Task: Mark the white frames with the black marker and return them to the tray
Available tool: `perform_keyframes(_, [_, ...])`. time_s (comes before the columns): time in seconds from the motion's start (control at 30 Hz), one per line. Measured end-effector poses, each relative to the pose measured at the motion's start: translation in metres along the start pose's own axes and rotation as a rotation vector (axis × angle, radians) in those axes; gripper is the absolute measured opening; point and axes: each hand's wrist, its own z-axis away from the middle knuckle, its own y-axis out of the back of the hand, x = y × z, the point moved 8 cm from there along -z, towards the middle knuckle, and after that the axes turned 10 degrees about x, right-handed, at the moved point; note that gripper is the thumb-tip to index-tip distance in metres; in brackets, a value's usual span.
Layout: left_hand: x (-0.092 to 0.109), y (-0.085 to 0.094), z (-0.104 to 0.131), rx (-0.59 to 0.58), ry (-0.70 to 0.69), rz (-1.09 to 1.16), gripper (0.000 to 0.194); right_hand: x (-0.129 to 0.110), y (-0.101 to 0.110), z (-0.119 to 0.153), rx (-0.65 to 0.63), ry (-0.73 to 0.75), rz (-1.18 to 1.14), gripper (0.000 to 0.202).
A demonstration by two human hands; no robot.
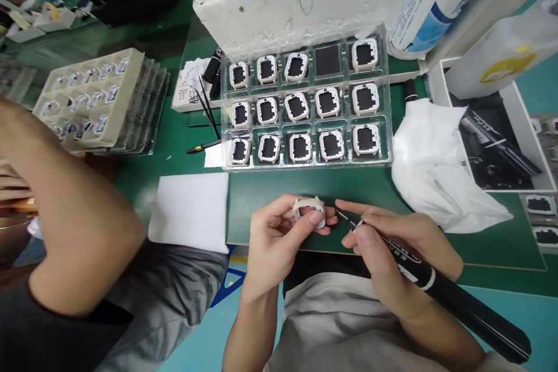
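Observation:
Between the thumb and fingers of my left hand (279, 238) is a pale watch case frame (310, 204), held tilted above the front of the table. My right hand (387, 244) grips a black marker pen (436, 285) like a writing tool. The marker's tip points left at the frame, and a small gap seems to lie between them. Behind both hands sits a clear plastic tray (305, 170) with similar watch case frames (300, 147) in its compartments. One back-row compartment (328, 61) shows only a dark bottom.
A white cloth (189, 209) lies left of my hands. Tweezers (208, 106) and a pen (203, 146) are beside the tray. White plastic film (436, 163) and a white box (505, 183) stand right. Stacked trays (131, 116) and a co-worker's arm (74, 209) occupy the left.

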Motion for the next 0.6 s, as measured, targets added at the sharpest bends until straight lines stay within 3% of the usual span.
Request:
perform_keyframes(0.17, [-0.002,0.000,-0.001,-0.045,-0.006,0.061,0.012,0.001,0.008,0.010,0.235,-0.046,-0.086,0.023])
perform_keyframes(0.37, [-0.001,0.003,-0.003,-0.075,-0.034,0.055,0.013,0.004,0.008,0.016,0.268,-0.108,-0.051,0.020])
perform_keyframes(0.5, [-0.001,0.007,-0.004,-0.077,-0.057,0.075,0.012,0.013,0.015,0.013,0.246,-0.106,-0.032,0.020])
perform_keyframes(0.6, [0.001,0.009,-0.005,-0.086,-0.072,0.106,0.014,0.021,0.012,0.007,0.079,-0.113,-0.020,0.019])
